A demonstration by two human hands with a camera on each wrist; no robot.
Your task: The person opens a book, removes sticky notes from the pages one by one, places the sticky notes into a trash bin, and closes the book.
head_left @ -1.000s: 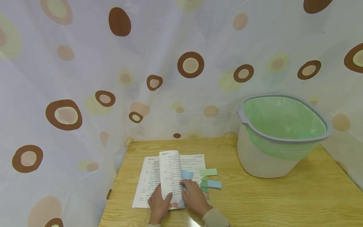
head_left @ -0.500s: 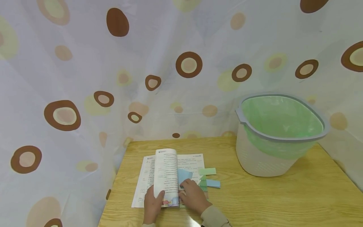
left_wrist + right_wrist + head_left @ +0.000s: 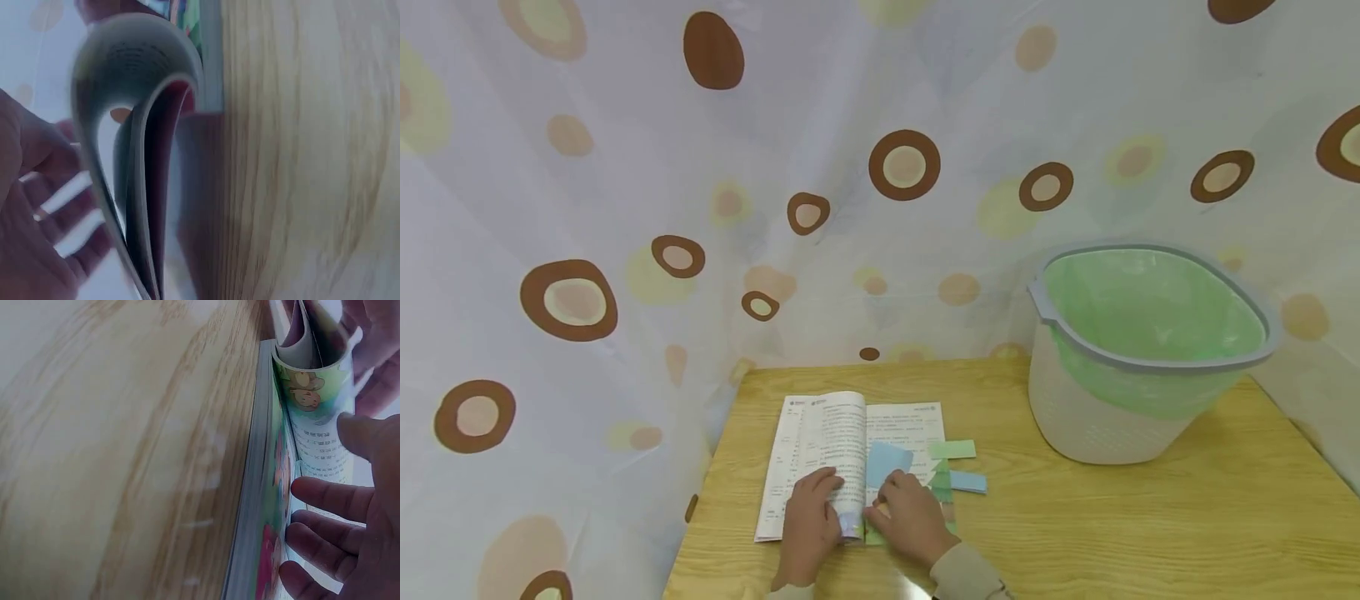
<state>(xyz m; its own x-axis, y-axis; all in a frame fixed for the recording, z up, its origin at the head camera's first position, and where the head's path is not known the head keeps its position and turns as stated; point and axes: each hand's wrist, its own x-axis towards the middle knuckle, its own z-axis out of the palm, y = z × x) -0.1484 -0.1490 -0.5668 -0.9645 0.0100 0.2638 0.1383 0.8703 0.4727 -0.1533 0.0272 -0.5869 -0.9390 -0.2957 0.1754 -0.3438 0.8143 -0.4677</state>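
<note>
An open book (image 3: 902, 417) with printed text lies on the wooden table. Its left-side pages (image 3: 838, 425) arch up in a curl, which the left wrist view shows edge-on as a loop of pages (image 3: 134, 56). My left hand (image 3: 808, 512) rests on the lower part of those pages, its fingers spread and fairly straight. On the right-hand page, close to the fold, the fingertips of my right hand (image 3: 910, 517) touch the paper beside a blue sticky note (image 3: 887, 465). The right wrist view has these fingers (image 3: 331, 499) loosely bent against the page.
A green tab (image 3: 952, 449) and a blue tab (image 3: 968, 482) stick out past the book's right edge. At the table's right side stands a white basket with a grey rim (image 3: 1037, 300) and a green lining. A spotted curtain (image 3: 850, 275) hangs behind the table.
My left hand has gone from gripping the raised pages at their lower edge to lying over them. The pages have swung left and down, uncovering more of the blue note.
</note>
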